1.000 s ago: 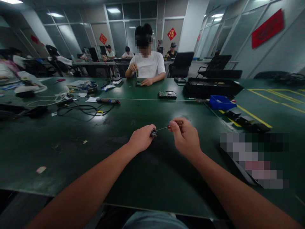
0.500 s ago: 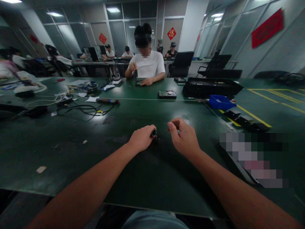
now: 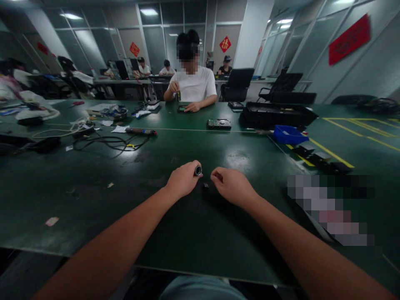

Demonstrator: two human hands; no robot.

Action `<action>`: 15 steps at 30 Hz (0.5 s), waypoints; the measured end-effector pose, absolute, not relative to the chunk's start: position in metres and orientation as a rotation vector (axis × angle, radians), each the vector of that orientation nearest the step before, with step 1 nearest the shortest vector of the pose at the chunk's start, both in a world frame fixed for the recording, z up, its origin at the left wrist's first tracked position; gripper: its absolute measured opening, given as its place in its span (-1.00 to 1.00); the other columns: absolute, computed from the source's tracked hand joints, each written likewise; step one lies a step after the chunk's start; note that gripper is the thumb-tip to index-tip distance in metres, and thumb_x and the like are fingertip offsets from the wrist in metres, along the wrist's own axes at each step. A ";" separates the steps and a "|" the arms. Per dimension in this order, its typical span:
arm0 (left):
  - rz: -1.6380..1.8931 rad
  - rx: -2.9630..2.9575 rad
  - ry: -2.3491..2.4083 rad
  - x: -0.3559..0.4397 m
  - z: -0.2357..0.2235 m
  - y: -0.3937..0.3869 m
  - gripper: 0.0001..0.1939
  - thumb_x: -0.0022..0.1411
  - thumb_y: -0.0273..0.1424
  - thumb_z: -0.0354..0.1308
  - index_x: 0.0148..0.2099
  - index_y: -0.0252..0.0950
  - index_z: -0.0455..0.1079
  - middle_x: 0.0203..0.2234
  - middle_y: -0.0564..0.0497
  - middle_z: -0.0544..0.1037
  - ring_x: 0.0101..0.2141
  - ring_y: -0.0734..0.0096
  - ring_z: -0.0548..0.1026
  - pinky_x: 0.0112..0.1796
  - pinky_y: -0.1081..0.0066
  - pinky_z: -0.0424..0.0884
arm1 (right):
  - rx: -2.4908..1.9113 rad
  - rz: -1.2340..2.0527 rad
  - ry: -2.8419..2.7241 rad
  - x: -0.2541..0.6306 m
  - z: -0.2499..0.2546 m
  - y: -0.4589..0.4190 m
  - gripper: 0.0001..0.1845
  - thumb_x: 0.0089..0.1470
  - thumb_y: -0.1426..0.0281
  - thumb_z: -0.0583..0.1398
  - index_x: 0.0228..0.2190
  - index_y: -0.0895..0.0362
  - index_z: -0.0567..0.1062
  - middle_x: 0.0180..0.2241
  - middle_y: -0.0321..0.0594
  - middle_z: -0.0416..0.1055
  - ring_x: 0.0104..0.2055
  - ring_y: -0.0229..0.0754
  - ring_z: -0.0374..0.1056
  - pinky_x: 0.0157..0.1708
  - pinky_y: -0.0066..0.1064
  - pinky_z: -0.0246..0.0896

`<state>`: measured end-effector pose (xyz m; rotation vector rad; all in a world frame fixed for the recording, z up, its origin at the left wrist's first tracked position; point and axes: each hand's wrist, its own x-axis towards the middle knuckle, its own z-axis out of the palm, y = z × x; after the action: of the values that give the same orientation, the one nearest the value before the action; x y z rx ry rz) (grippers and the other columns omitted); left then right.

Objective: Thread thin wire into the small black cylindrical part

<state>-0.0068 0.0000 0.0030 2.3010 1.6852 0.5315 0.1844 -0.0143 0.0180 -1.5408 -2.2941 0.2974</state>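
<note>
My left hand point(image 3: 182, 180) is closed round a small dark cylindrical part point(image 3: 198, 170) whose round metal end pokes out toward the right. My right hand point(image 3: 231, 186) rests on the green table point(image 3: 131, 200) close beside it, fingers curled in a loose pinch; whether the thin red-handled screwdriver is still in it is hidden. A tiny dark piece point(image 3: 206, 185) lies on the table between the two hands.
Across the table a person in a white shirt point(image 3: 195, 85) works with small parts. A hard-drive-like unit point(image 3: 219, 123), a black tray point(image 3: 278, 113), a blue bin point(image 3: 290, 134), black blocks point(image 3: 321, 160), cables point(image 3: 106, 143) and a screwdriver point(image 3: 141, 131) lie farther off.
My right hand has dropped and moved left toward the left hand; the red-handled screwdriver shaft no longer shows. A tiny dark piece now lies between the hands.
</note>
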 end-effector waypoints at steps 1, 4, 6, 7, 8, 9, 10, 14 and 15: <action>0.522 2.291 1.686 -0.007 0.003 0.000 -0.86 0.29 -0.28 0.12 -0.11 -0.15 0.31 -0.21 0.05 0.55 -0.23 0.28 0.50 -0.37 0.38 0.26 | -1.580 0.330 -2.316 0.183 0.015 -0.014 -0.81 0.19 0.29 0.14 -0.31 0.05 0.56 -0.40 -0.21 0.55 -0.41 -0.15 0.41 -0.47 -0.36 0.09; 0.522 2.287 1.668 -0.006 0.004 0.000 -0.87 0.30 -0.28 0.11 -0.12 -0.15 0.32 -0.20 0.03 0.55 -0.23 0.27 0.50 -0.37 0.37 0.27 | -1.566 0.404 -2.355 0.180 0.008 -0.013 -0.77 0.14 0.19 0.20 -0.26 0.00 0.60 -0.36 -0.20 0.57 -0.38 -0.11 0.44 -0.49 -0.35 0.12; 0.536 2.296 1.657 -0.007 0.003 -0.001 -0.87 0.30 -0.28 0.11 -0.12 -0.15 0.32 -0.20 0.03 0.55 -0.24 0.26 0.50 -0.37 0.37 0.27 | -1.513 0.425 -2.378 0.178 0.006 -0.013 -0.80 0.13 0.22 0.22 -0.27 -0.02 0.63 -0.34 -0.20 0.58 -0.36 -0.10 0.46 -0.47 -0.34 0.16; 0.541 2.297 1.656 -0.007 0.003 -0.001 -0.87 0.29 -0.28 0.11 -0.12 -0.15 0.32 -0.20 0.03 0.55 -0.24 0.26 0.50 -0.36 0.37 0.27 | -1.492 0.436 -2.383 0.177 0.005 -0.014 -0.83 0.12 0.25 0.24 -0.29 -0.02 0.63 -0.35 -0.21 0.59 -0.36 -0.10 0.46 -0.46 -0.34 0.18; 0.545 2.296 1.657 -0.007 0.003 -0.001 -0.87 0.29 -0.29 0.12 -0.12 -0.15 0.32 -0.20 0.03 0.55 -0.24 0.27 0.50 -0.36 0.37 0.28 | -1.470 0.450 -2.386 0.177 0.005 -0.014 -0.86 0.10 0.29 0.25 -0.31 -0.02 0.64 -0.36 -0.22 0.59 -0.36 -0.11 0.46 -0.45 -0.34 0.19; 0.550 2.291 1.658 -0.007 0.003 -0.001 -0.87 0.29 -0.29 0.13 -0.12 -0.15 0.33 -0.20 0.03 0.55 -0.24 0.27 0.50 -0.35 0.37 0.28 | -1.451 0.461 -2.388 0.176 0.005 -0.014 -0.87 0.09 0.32 0.26 -0.33 -0.01 0.64 -0.37 -0.23 0.58 -0.36 -0.12 0.46 -0.45 -0.34 0.20; 0.556 2.284 1.657 -0.007 0.003 -0.001 -0.86 0.29 -0.29 0.13 -0.11 -0.15 0.33 -0.20 0.02 0.55 -0.24 0.28 0.50 -0.34 0.37 0.29 | -1.435 0.463 -2.385 0.176 0.006 -0.015 -0.88 0.09 0.33 0.26 -0.33 -0.01 0.64 -0.37 -0.24 0.58 -0.36 -0.13 0.46 -0.44 -0.35 0.21; 0.627 2.247 1.617 -0.006 0.003 -0.001 -0.86 0.28 -0.30 0.13 -0.11 -0.16 0.34 -0.20 0.01 0.56 -0.24 0.30 0.50 -0.30 0.37 0.32 | -1.371 0.357 -2.312 0.178 0.012 -0.016 -0.84 0.15 0.30 0.22 -0.29 0.01 0.63 -0.33 -0.24 0.57 -0.34 -0.14 0.44 -0.37 -0.33 0.23; 0.648 2.239 1.599 -0.006 0.003 -0.001 -0.87 0.28 -0.33 0.13 -0.11 -0.17 0.34 -0.21 0.01 0.56 -0.24 0.31 0.50 -0.29 0.37 0.33 | -1.354 0.324 -2.276 0.178 0.014 -0.016 -0.82 0.16 0.29 0.21 -0.27 0.02 0.63 -0.32 -0.23 0.56 -0.33 -0.15 0.43 -0.35 -0.33 0.24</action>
<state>-0.0057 -0.0009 0.0026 2.2389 1.5991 0.6478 0.1783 -0.0161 0.0139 -1.3544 -2.2759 0.3238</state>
